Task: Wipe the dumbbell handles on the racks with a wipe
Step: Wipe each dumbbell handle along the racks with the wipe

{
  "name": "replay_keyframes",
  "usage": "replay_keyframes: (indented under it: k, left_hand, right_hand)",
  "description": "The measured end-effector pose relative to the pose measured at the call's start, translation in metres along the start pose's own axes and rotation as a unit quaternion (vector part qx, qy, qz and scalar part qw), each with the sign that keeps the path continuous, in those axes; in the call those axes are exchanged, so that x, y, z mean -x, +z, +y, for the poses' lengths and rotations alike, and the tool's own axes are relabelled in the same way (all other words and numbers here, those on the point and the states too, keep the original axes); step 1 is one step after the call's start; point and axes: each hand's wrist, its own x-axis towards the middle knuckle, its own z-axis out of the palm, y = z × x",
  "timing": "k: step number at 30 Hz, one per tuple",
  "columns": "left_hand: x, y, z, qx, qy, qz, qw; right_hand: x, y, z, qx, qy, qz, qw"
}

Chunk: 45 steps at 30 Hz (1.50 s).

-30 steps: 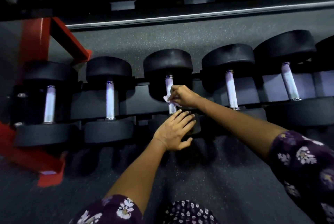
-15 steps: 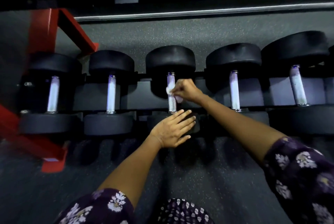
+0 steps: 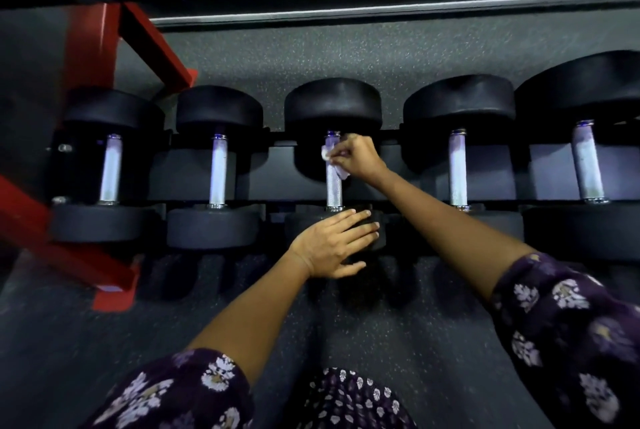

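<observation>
Right hand [image 3: 356,158] first: mine is curled round a crumpled white wipe [image 3: 327,154], pinching it against the upper part of the middle dumbbell handle [image 3: 334,186], close under the far head of that dumbbell [image 3: 332,106]. A scrap of the wipe shows on the left of the handle and another bit pokes out below my fingers on the right; the knurled lower stretch of the handle is bare. My right forearm reaches in from the lower right, wrist bent inward, with the dark floral sleeve [image 3: 568,324] pushed up to the elbow. My left hand [image 3: 334,243] lies flat with fingers straight and spread, pointing right, palm pressing on the near black head of the same dumbbell, thumb tucked along its near edge; it grips nothing. That arm comes up from the lower left. As for what holds what, the black rack [image 3: 391,182] carries five dumbbells side by side on this tier, each with its handle running away from me and its heads over the front and back rails. A red frame leg [image 3: 93,44] stands at the left end, on speckled dark floor [image 3: 346,50]. An upper tier crosses the top of the view, too dark to make out.
</observation>
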Motion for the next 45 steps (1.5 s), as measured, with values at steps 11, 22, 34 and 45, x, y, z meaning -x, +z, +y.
replay_keyframes:
  k: [11,22,34,45]
  left_hand:
    - [0.001,0.001,0.001,0.008,-0.013,0.003,1.0]
    - [0.001,0.002,0.0,0.009,-0.009,0.003,1.0]
    - [0.001,0.004,0.001,0.015,-0.011,-0.004,1.0]
    - [0.001,0.003,0.002,0.021,-0.012,-0.004,1.0]
  right_hand:
    - [-0.001,0.001,-0.004,0.032,-0.004,-0.013,0.999]
    - [0.004,-0.015,-0.008,0.108,-0.064,-0.1,0.987]
    - [0.01,-0.006,-0.009,0.133,-0.079,-0.108,0.982]
    - [0.032,-0.007,-0.006,0.125,-0.103,-0.296,0.941]
